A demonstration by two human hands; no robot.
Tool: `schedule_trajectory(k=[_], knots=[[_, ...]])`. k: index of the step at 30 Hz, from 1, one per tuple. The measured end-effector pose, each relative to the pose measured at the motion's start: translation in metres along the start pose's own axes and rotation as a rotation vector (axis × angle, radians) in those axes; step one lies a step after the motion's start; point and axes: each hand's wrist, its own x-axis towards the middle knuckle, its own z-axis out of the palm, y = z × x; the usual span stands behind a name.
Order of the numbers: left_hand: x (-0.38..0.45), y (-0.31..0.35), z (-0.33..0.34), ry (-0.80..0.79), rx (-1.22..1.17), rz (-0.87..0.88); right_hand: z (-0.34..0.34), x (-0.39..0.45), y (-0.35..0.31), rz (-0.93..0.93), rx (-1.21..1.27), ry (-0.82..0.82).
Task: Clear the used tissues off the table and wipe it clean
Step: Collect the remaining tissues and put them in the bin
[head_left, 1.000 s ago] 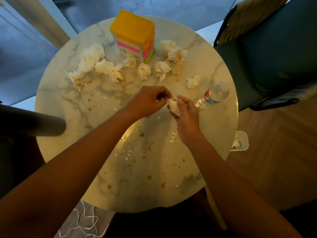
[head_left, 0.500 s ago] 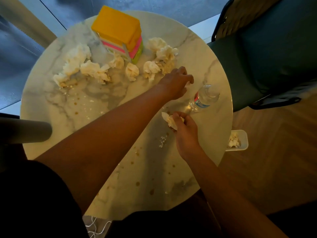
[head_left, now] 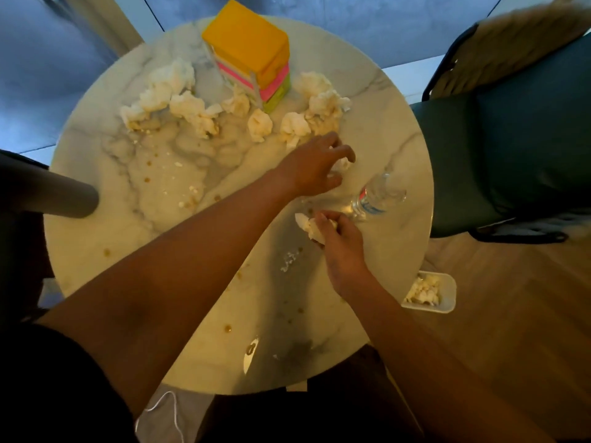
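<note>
Dim, warm-lit — blurred, warped edges

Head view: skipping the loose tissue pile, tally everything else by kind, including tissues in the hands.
Tissues held: 2, left tissue in left hand, right tissue in right hand
Bottle: 1
Box: 1
Tray: 1
Total: 5

Crumpled tissues (head_left: 192,107) and a coloured box (head_left: 252,55) are crowding the desk's (head_left: 105,238) far side; a lying bottle (head_left: 377,196) is blocking the right; near side is staying passable.
</note>
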Motion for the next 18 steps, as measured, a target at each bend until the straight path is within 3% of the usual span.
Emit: schedule_trajectory(k=[7, 11, 18], knots=[[0.008, 0.017, 0.005, -0.049, -0.034, -0.113, -0.012, 0.003, 0.003, -0.045, -0.017, -0.042], [-0.02, 0.014, -0.01, 0.107, -0.185, -0.172, -0.009, 0.006, -0.001, -0.025, -0.025, -0.069], [-0.108, 0.021, -0.025, 0.393, -0.41, -0.461, 0.0, 0.002, -0.013, -0.057, -0.038, -0.086]])
